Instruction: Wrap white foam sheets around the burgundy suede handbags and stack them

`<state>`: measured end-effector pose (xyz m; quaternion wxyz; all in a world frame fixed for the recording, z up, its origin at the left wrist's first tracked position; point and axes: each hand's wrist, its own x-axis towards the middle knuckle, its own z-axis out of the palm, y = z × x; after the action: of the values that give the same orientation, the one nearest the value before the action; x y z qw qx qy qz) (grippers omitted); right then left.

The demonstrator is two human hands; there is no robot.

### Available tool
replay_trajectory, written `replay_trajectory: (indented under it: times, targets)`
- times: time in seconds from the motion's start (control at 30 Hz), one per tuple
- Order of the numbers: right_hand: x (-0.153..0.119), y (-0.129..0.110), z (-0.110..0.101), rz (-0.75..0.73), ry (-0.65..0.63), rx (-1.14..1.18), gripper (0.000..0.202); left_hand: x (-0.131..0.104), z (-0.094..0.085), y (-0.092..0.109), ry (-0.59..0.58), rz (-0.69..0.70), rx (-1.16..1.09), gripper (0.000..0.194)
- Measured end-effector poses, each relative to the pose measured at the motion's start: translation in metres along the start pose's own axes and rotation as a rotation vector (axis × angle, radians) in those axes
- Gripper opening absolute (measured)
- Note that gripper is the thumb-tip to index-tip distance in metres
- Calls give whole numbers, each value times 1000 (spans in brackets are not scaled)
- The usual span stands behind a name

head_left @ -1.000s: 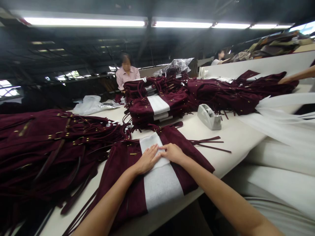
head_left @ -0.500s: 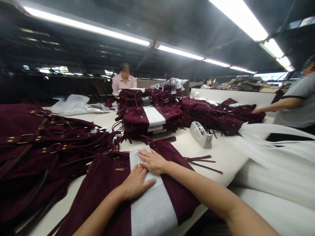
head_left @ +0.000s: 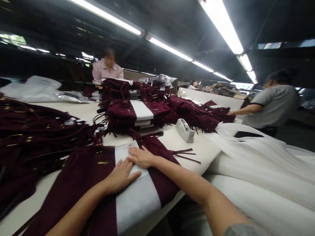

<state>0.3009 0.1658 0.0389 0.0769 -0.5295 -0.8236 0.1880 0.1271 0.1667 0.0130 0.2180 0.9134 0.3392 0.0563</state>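
A burgundy suede bag [head_left: 81,173] lies flat at the table's near edge, with a white paper band [head_left: 137,203] around its middle. My left hand [head_left: 120,175] rests palm down on the band, fingers spread and thumb stretched out to the right. Just beyond it, my right hand [head_left: 141,157] lies flat on the upper part of the band, its fingertips close to those of my left hand. Neither hand grips anything. Thin tassel strips [head_left: 185,154] stick out from the bag's right side.
Banded burgundy bags [head_left: 118,113] are stacked behind, with more bags [head_left: 22,137] at left. A grey tape dispenser [head_left: 184,130] stands on the table [head_left: 169,141]. White sheets [head_left: 246,170] spread at right. Two people [head_left: 108,68] [head_left: 273,101] stand beyond; another shows farther back.
The view has turned to the right, so the bags and table appear shifted left. Both hands remain flat on the white band. The person at right now shows more fully.
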Motion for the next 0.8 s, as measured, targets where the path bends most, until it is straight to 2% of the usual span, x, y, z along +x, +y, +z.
replay_trajectory:
  times: [0.23, 0.33, 0.4, 0.43, 0.47, 0.57, 0.6, 0.63, 0.7, 0.8]
  targets:
    - [-94, -15, 2, 20, -40, -2, 63, -3, -11, 10, -57, -47, -102, 83]
    - [-131, -19, -19, 10, -85, 152, 58, -5, -11, 9, -50, -45, -92, 81]
    - [-148, -8, -45, 72, -67, 337, 47, -5, -8, 7, -31, -30, -92, 79]
    - [-155, 3, -61, 136, 14, 428, 44, -4, -6, 4, -23, -22, -88, 78]
    - [-161, 18, -80, 213, 154, 499, 42, -3, -5, 2, -22, -16, -77, 76]
    - [-178, 79, -142, 474, 736, 525, 37, 3, -2, -7, -30, -4, -50, 71]
    - [-183, 101, -160, 576, 877, 500, 34, 5, -2, -9, -29, 0, -50, 69]
    - [-186, 122, -174, 651, 945, 486, 31, 6, -1, -12, -24, 6, -55, 66]
    - [-189, 160, -191, 781, 978, 501, 23, 9, 0, -19, -9, 27, -73, 59]
    - [-182, 202, -188, 918, 900, 615, 19, 11, 2, -31, 6, 79, -103, 50]
